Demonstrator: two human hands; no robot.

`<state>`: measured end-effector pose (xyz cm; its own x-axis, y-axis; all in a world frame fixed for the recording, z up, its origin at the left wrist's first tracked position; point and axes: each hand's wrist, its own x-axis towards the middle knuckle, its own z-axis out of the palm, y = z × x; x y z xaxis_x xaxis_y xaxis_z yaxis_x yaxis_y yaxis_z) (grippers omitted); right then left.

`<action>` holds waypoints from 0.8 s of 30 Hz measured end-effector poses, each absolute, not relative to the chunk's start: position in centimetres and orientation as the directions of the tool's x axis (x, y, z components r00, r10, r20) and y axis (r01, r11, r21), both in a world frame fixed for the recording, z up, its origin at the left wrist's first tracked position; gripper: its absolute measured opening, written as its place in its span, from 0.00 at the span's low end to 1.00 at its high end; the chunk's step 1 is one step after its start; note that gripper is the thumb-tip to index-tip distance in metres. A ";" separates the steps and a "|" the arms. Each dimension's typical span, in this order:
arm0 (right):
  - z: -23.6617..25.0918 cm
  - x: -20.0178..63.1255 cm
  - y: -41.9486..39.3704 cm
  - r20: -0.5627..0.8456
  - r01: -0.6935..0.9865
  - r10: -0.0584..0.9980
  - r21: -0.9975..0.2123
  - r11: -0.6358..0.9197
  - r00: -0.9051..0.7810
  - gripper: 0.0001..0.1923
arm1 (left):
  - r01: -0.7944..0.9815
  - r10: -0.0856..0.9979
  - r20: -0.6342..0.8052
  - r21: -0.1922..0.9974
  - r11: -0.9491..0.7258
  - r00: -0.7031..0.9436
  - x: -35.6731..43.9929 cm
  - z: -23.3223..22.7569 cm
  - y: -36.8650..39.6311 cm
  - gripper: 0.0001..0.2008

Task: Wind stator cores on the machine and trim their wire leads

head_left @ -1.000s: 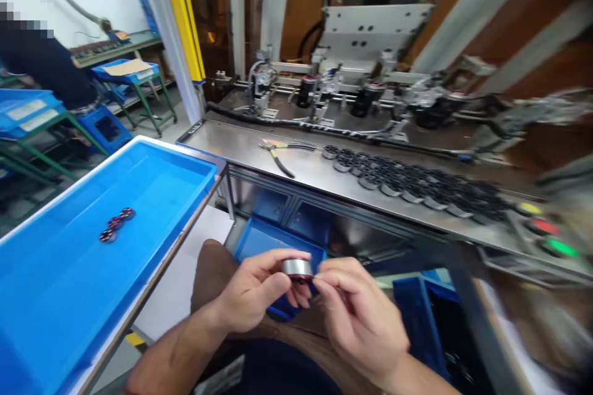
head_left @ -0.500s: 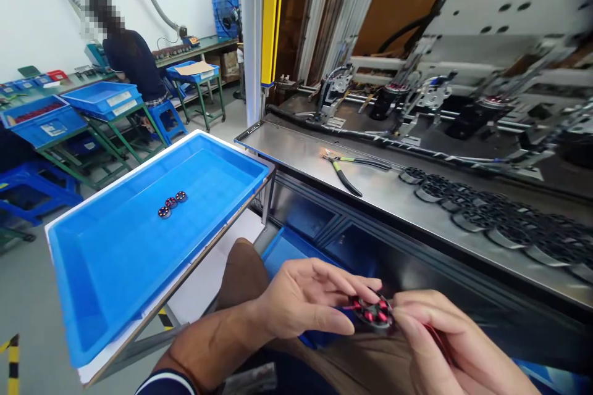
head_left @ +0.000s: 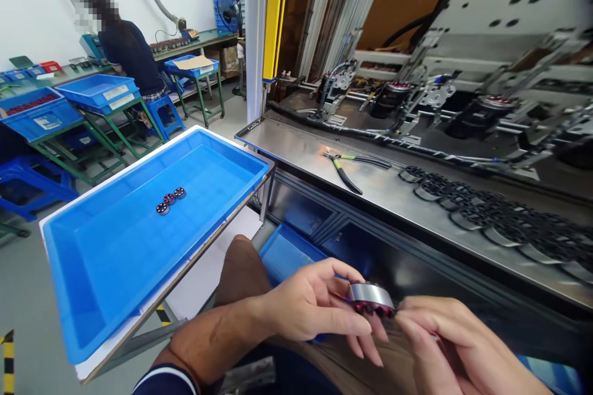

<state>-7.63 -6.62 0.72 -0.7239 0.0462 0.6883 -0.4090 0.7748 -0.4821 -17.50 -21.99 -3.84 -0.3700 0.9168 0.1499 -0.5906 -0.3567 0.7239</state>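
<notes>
A motor stator (head_left: 370, 295) with a silver metal rim and red windings is held over my lap. My left hand (head_left: 310, 305) has its thumb and fingers around the stator's left side, and the rim now faces up toward me. Just to the right, my right hand (head_left: 445, 333) is closed in a pinch by the stator's right edge. A bit of red wire (head_left: 434, 336) shows between its fingers; their tips hide the rest. Three similar stators (head_left: 170, 199) lie in a row in the blue tray (head_left: 115, 253) at my left.
Pliers (head_left: 345, 170) lie on the metal machine ledge (head_left: 296, 142), left of many black stator rings (head_left: 467, 213). Behind the ledge stand machine fixtures (head_left: 391, 99). A blue bin (head_left: 290, 253) sits below the ledge. A co-worker (head_left: 127, 55) sits at a far bench.
The stator has been turned over, from windings facing up to its silver rim showing. My left fingers have shifted beneath it. My right hand stays pinched close by. The view has shifted slightly.
</notes>
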 end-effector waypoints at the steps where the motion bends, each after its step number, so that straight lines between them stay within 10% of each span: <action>1: 0.8 -7.7 -6.8 0.670 -0.387 0.076 -0.514 0.765 -0.739 0.05 | -0.582 0.905 0.154 0.721 -0.377 -0.396 -17.5 -3.6 -22.1 0.23; 11: 1.1 -8.8 -7.5 0.670 -0.417 0.187 -0.630 0.655 -0.718 0.08 | -0.398 0.729 0.227 0.714 -0.575 -0.646 -17.5 -1.3 -23.0 0.18; 18: 0.4 -8.7 -6.3 0.760 -0.481 0.065 -0.471 0.740 -0.646 0.05 | -0.644 0.934 -0.108 0.751 -0.147 -0.340 -18.2 -1.2 -21.9 0.22; 24: 0.4 -8.4 -5.5 0.792 -0.561 0.000 -0.433 0.705 -0.611 0.07 | -0.584 0.885 -0.117 0.788 -0.192 -0.450 -17.9 -1.3 -21.6 0.19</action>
